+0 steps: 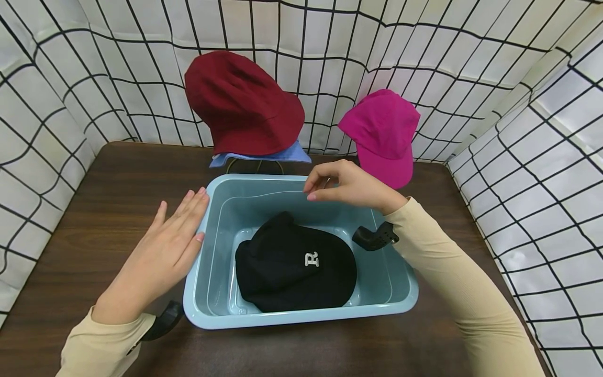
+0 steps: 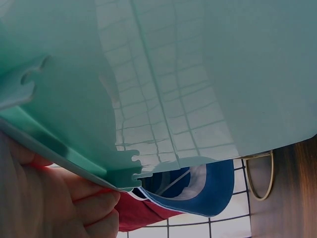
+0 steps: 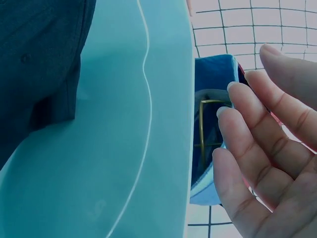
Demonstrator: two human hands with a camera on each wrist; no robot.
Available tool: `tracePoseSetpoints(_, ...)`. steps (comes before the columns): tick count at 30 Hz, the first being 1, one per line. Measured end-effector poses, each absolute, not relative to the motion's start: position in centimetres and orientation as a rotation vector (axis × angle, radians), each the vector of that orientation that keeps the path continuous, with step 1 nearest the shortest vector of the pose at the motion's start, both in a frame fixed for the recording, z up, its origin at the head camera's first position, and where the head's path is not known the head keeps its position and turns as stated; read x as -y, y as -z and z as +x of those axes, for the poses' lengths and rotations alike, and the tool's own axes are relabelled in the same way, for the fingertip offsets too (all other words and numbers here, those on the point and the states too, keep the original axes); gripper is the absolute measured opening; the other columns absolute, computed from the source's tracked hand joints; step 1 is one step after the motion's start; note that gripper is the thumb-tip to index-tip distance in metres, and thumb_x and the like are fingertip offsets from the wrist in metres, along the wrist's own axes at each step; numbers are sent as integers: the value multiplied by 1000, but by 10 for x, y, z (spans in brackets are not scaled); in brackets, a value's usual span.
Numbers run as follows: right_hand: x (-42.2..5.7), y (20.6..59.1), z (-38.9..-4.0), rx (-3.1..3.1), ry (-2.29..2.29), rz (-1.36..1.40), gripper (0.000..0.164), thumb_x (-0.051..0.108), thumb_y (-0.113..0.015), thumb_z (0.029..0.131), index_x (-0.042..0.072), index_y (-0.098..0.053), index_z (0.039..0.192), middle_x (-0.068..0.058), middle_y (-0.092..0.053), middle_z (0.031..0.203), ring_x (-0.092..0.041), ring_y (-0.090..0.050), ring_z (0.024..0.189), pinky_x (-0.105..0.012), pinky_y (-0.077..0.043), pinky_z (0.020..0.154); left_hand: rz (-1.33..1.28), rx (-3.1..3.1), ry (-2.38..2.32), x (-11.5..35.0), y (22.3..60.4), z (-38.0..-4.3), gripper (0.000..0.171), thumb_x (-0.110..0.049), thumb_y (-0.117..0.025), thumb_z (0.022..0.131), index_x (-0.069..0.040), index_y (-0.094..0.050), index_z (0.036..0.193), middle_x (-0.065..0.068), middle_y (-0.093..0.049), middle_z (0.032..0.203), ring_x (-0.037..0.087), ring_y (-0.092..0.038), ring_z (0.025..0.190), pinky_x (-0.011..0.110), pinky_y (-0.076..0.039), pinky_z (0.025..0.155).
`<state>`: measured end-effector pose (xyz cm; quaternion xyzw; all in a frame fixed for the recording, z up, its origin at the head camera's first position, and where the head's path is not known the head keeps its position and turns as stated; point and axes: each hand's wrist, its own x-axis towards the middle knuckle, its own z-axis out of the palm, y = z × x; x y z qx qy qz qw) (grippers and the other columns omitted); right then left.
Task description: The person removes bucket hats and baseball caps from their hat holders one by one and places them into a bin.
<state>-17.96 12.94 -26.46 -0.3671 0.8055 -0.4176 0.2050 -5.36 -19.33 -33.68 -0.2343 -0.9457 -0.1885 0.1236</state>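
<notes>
A light blue plastic basin (image 1: 301,317) stands on the table and holds a black cap (image 1: 282,277) with a white letter R. My left hand (image 1: 165,251) lies flat along the basin's left rim, fingers straight; in the left wrist view its fingers (image 2: 94,208) are at the rim's underside. Over the back right rim hovers my right hand (image 1: 348,183), fingers loosely bent and holding nothing. Behind the basin, a dark red bucket hat (image 1: 240,104) sits on top of a blue hat (image 1: 294,153). A bright pink cap (image 1: 383,125) is just beyond the right hand.
Under the stacked hats shows a gold wire stand (image 2: 270,183). Black wire mesh panels (image 1: 301,68) with white sheeting behind enclose the back and sides of the dark wooden table (image 1: 85,225). Each wrist wears a black camera mount (image 1: 374,237).
</notes>
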Motion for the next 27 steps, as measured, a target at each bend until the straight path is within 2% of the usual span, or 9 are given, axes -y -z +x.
tracePoseSetpoints(10, -141, 261, -181, -2301, 1161, -1000, 19, 11, -69, 86, 1, -66, 102, -3, -66, 96, -19, -62, 86, -35, -52, 78, -680, 2759, 546, 193, 337, -54, 60, -22, -43, 97, -2, -21, 149, 15, -23, 153, 28, -17, 142, 55, -2, 112)
tracePoseSetpoints(18, -150, 260, -183, -2322, 1175, -1025, 18, 10, -69, 85, 1, -66, 101, -3, -66, 93, -20, -62, 84, -35, -51, 73, -677, 2761, 546, 193, 338, -54, 60, -23, -43, 97, -3, -21, 149, 15, -23, 153, 28, -17, 142, 55, -2, 112)
tracePoseSetpoints(27, -158, 257, -182, -2381, 1177, -966, 18, 12, -70, 85, 3, -67, 100, -2, -66, 92, -19, -61, 85, -35, -50, 76, -680, 2753, 556, 193, 338, -54, 60, -22, -43, 97, -2, -21, 149, 16, -25, 152, 28, -17, 142, 55, -3, 112)
